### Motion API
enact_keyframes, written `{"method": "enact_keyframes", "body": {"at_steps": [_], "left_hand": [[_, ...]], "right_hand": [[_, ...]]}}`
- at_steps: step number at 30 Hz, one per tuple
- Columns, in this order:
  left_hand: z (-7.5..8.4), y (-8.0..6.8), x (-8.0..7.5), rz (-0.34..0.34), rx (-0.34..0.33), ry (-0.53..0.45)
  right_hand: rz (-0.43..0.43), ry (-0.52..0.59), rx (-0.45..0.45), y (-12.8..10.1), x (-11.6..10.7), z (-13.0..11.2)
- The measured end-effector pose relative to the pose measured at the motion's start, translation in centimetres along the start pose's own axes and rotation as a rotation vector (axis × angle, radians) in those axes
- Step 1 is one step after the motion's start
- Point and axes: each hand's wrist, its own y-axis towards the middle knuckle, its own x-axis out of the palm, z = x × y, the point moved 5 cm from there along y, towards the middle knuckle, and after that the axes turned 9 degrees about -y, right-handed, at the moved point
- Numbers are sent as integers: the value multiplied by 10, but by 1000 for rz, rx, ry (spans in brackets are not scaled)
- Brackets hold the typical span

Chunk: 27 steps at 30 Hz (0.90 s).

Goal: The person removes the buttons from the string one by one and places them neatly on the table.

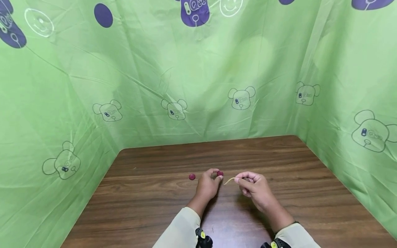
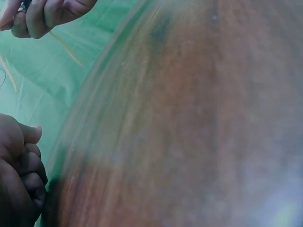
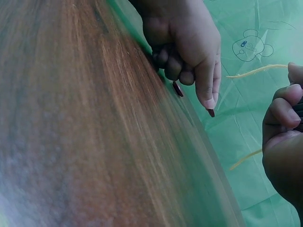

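Note:
Between thumb and fingertips, my left hand (image 1: 208,185) pinches a small dark red disc (image 1: 220,173) close to the tabletop. A second dark red disc (image 1: 192,176) lies on the wood just left of that hand. My right hand (image 1: 255,189) pinches a thin yellow string (image 1: 229,180), whose tip points toward the left hand but stays apart from the held disc. In the right wrist view, another length of yellow string (image 3: 245,159) hangs below the right hand. Something dark (image 3: 299,109) sits within its curled fingers; its kind is unclear.
The brown wood-grain table (image 1: 149,206) fills the space in front of me. Green printed cloth (image 1: 192,69) hangs behind and along both sides of it. A black device with a yellow mark (image 1: 203,237) is strapped at the left wrist, and a similar one (image 1: 276,244) at the right.

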Motion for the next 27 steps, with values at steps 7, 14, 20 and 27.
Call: {"method": "enact_keyframes", "body": {"at_steps": [7, 14, 20, 27], "left_hand": [[6, 2, 4, 32, -37, 102], [9, 7, 10, 18, -70, 203], [-6, 18, 19, 27, -44, 275], [-3, 18, 20, 24, -88, 304]], "right_hand": [[2, 1, -7, 1, -1, -2], [-2, 13, -18, 1, -2, -2], [-2, 3, -13, 0, -3, -2], [-3, 8, -9, -1, -2, -3]]}}
